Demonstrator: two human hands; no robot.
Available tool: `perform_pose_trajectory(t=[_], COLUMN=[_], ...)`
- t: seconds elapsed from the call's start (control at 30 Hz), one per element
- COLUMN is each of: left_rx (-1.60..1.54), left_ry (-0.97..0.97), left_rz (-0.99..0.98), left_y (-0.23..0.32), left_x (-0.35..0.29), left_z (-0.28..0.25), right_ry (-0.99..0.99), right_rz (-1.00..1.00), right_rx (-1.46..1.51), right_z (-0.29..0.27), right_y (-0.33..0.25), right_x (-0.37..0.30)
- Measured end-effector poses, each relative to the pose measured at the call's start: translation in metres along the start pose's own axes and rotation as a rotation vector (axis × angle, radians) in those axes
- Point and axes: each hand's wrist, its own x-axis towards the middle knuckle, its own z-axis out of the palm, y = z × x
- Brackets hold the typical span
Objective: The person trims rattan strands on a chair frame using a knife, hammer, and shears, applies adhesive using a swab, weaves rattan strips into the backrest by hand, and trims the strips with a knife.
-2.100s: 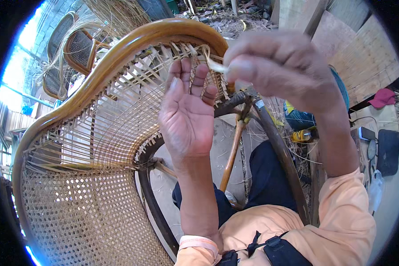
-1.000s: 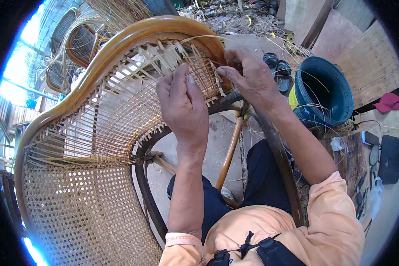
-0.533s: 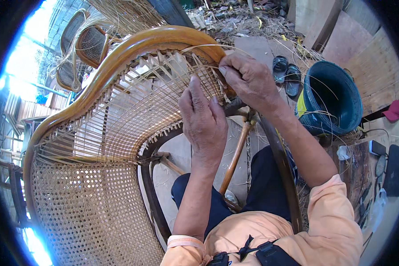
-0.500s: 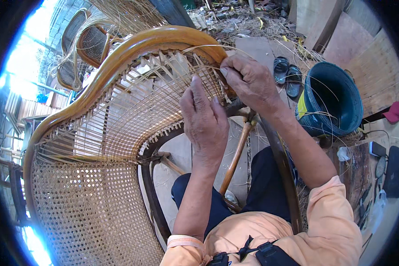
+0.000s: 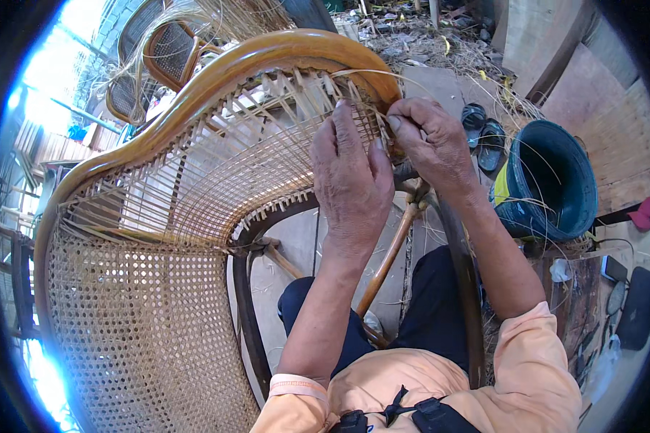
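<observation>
Two seconds ago the left hand (image 5: 350,180) was turned palm up and the right hand (image 5: 437,141) was raised, tugging at a pale strip; now both are down at the top right of the rattan chair (image 5: 296,45), the left showing its back. Against half a second ago they have hardly changed, though the whole chair sits a little further right in view. The teal bucket (image 5: 523,216), mostly blocked by the right forearm at first, is in plain sight to the right of the chair, with a pair of dark sandals (image 5: 490,144) just beside it, nearer the chair's rim.

From here I can't make out what the left fingertips are touching, since the hand covers that part of the chair's open weave (image 5: 224,173). The chair's finished lower panel (image 5: 152,310) runs off the bottom edge, and the other cane chairs (image 5: 170,54) behind its upper left are cut off and half buried under loose fibres.

The left hand is loosely open over the weave, thumb parted from nearly straight fingers. The right is curled just off the end of the chair's rim, thumb and forefinger pinched together, apparently on a thin cane strand (image 5: 368,71); that strand arcs over the chair's rim toward the knuckles, but its course among the fingers is too fine to follow.
</observation>
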Motion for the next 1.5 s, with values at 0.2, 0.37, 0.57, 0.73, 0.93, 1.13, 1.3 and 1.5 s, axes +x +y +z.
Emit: perform_pose_trajectory(t=[0.2,0.37,0.57,0.73,0.93,1.13,1.3,1.5], left_rx=[-0.039,0.000,-0.037,-0.339,-0.256,-0.073,-0.197,-0.163], left_ry=[0.035,0.109,0.307,0.354,0.398,0.508,0.459,0.496], left_rz=[0.031,-0.069,-0.331,-0.472,-0.413,-0.228,-0.343,-0.278], left_y=[-0.001,0.002,0.006,0.001,-0.001,0.001,0.003,-0.001], left_x=[0.005,0.008,0.018,0.024,0.022,0.023,0.026,0.027], left_z=[-0.009,-0.005,0.015,0.016,0.019,0.022,0.023,0.032], right_ry=[0.024,0.001,-0.017,-0.035,-0.076,-0.073,-0.070,-0.090], right_rz=[0.025,0.033,0.106,0.139,0.152,0.148,0.158,0.159], right_rx=[-0.052,-0.048,-0.002,0.017,0.053,0.042,0.063,0.088], right_z=[0.005,0.003,0.004,0.001,0.000,0.000,-0.001,-0.003], right_y=[-0.002,-0.004,-0.002,0.001,0.002,0.002,0.002,0.004], right_x=[0.001,0.000,0.000,0.002,0.003,0.004,0.003,0.003])
